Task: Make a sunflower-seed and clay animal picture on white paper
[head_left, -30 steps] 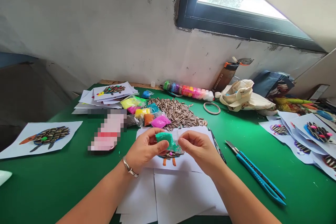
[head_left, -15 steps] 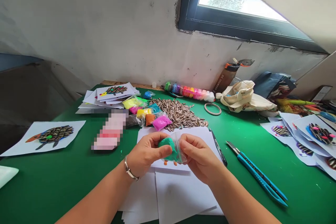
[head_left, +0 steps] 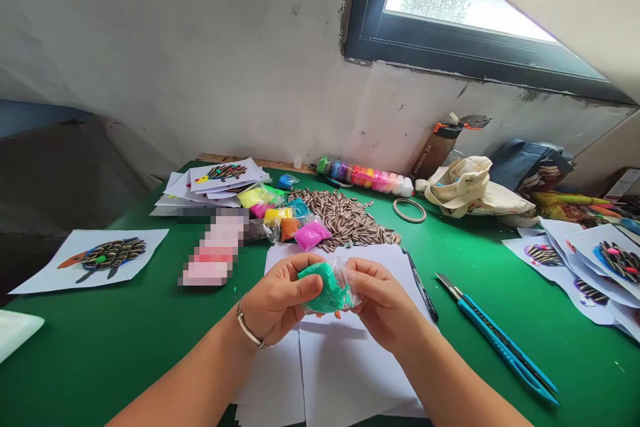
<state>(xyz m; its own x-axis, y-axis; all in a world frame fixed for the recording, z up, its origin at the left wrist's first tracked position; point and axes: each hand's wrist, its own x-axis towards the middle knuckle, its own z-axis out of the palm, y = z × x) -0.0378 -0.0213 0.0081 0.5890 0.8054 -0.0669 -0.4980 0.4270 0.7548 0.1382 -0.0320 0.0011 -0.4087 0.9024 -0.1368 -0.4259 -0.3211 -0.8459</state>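
A clear plastic bag of green modelling clay (head_left: 325, 287) is held up between both hands, above white paper sheets (head_left: 345, 373). My left hand (head_left: 287, 293) grips the clay-filled side, its thumb pressed across the front. On the other side, my right hand (head_left: 385, 300) pinches the bag's loose plastic edge. Small orange marks on the top sheet show just under the bag; the rest of that picture is hidden. Beyond the hands lie several bagged clay pieces, among them a magenta one (head_left: 313, 233) and an orange one (head_left: 289, 228), beside a heap of striped sunflower seeds (head_left: 350, 217).
A blue utility knife (head_left: 500, 340) lies at the right, its blade showing, near a black pen (head_left: 421, 283). Seed pictures are stacked at the right (head_left: 595, 267) and back left (head_left: 215, 183). A tape roll (head_left: 409, 211), cloth bag (head_left: 465, 187) and bottle (head_left: 435, 147) stand behind.
The bag has turned and spread between my hands, so more of the green clay shows. Both hands keep their hold. The whole view has shifted slightly.
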